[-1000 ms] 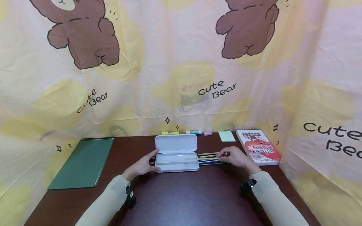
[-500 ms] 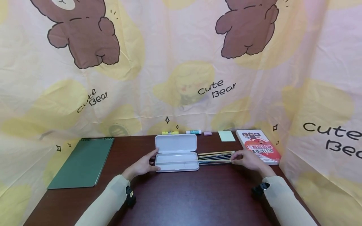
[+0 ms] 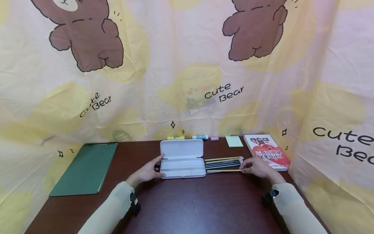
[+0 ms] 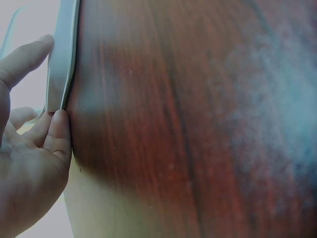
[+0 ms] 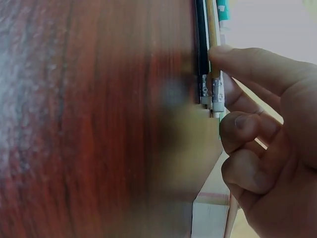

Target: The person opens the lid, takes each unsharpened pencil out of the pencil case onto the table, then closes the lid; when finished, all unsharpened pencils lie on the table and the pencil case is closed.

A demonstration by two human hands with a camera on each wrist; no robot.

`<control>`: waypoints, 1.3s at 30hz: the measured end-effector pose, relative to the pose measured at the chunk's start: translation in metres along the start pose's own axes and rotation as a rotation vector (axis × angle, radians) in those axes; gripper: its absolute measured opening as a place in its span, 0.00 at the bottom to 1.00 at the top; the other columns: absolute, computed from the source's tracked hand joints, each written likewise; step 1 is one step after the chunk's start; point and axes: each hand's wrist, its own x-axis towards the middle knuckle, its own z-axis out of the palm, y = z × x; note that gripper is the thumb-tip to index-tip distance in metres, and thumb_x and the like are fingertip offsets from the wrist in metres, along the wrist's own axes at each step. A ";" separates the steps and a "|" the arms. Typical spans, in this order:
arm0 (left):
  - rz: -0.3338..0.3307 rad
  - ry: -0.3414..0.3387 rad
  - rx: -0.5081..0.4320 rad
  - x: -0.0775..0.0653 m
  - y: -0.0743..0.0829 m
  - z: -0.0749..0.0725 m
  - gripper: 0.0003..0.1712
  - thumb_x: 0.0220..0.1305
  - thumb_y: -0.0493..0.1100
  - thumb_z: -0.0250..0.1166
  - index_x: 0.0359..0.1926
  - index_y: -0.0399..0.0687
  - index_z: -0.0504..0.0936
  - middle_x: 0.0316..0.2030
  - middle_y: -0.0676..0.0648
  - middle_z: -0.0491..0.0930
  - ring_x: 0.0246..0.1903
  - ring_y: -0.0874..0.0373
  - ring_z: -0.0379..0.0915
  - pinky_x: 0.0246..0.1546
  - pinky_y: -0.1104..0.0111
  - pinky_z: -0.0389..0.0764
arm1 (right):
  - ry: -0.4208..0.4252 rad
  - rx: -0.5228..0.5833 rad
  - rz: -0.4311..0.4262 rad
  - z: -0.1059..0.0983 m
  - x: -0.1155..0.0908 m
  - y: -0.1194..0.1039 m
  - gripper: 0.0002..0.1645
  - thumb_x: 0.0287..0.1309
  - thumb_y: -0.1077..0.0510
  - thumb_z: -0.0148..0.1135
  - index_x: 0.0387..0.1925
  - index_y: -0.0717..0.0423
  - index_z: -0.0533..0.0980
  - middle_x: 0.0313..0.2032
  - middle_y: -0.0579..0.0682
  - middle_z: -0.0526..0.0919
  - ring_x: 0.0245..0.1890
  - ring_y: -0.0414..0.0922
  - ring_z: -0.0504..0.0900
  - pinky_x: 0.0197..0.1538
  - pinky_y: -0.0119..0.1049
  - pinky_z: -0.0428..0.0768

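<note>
A white pencil case (image 3: 182, 168) lies with its lid (image 3: 181, 149) up on the table; its compartments hold nothing. My left hand (image 3: 147, 169) grips the case's left end, thumb at the front corner and a finger by the hinge side. To the right of the case, several pencils (image 3: 223, 164) lie side by side, some yellow, some dark. My right hand (image 3: 255, 167) pinches a yellow pencil (image 3: 223, 170) near its eraser end, at the row's front side. In the right wrist view, thumb and finger press that yellow pencil (image 5: 213, 32) beside a dark pencil (image 5: 201, 39).
Behind the case lie a yellow tube (image 3: 176, 137), a glue stick (image 3: 200, 137), a purple eraser (image 3: 214, 138) and green sticky notes (image 3: 234, 141). A book (image 3: 267, 152) is close to my right hand. On the left is a green notepad (image 3: 84, 169). Printed cloth hangs behind the table.
My right hand has moved right and slightly toward me with the yellow pencil, from over the case to the front of the pencil row. The left hand has kept its place.
</note>
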 end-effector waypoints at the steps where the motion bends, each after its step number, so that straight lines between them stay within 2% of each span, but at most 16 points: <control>1: 0.002 -0.002 0.000 0.000 0.000 0.000 0.57 0.56 0.46 0.76 0.79 0.58 0.50 0.71 0.42 0.64 0.68 0.48 0.64 0.68 0.52 0.72 | 0.001 -0.002 0.002 0.000 0.000 0.000 0.04 0.57 0.54 0.72 0.35 0.45 0.87 0.35 0.41 0.87 0.37 0.44 0.76 0.43 0.38 0.71; 13: 0.030 -0.010 -0.009 0.001 -0.003 0.001 0.58 0.57 0.46 0.76 0.80 0.54 0.49 0.71 0.39 0.64 0.68 0.46 0.64 0.67 0.50 0.71 | -0.006 -0.012 -0.001 -0.002 0.001 -0.002 0.03 0.57 0.54 0.72 0.35 0.44 0.88 0.37 0.41 0.88 0.40 0.44 0.77 0.46 0.39 0.71; 24: 0.034 -0.004 -0.014 0.002 -0.004 0.002 0.58 0.56 0.46 0.76 0.79 0.54 0.50 0.71 0.40 0.64 0.68 0.46 0.64 0.67 0.49 0.71 | 0.040 -0.008 0.035 0.006 0.006 -0.002 0.04 0.55 0.56 0.73 0.35 0.44 0.87 0.39 0.44 0.88 0.40 0.44 0.78 0.47 0.38 0.73; 31: 0.022 -0.001 -0.012 0.002 -0.004 0.002 0.58 0.56 0.46 0.76 0.80 0.56 0.49 0.72 0.41 0.63 0.68 0.47 0.64 0.67 0.51 0.71 | 0.040 0.015 0.037 0.007 0.006 -0.001 0.08 0.55 0.55 0.73 0.39 0.45 0.87 0.41 0.45 0.88 0.43 0.44 0.79 0.48 0.40 0.75; 39: -0.005 0.008 -0.010 0.003 -0.004 0.002 0.58 0.55 0.46 0.76 0.79 0.59 0.50 0.71 0.43 0.64 0.68 0.49 0.63 0.68 0.51 0.70 | 0.009 0.099 0.071 0.004 0.010 -0.009 0.15 0.59 0.50 0.70 0.47 0.48 0.84 0.42 0.46 0.85 0.43 0.46 0.77 0.46 0.37 0.75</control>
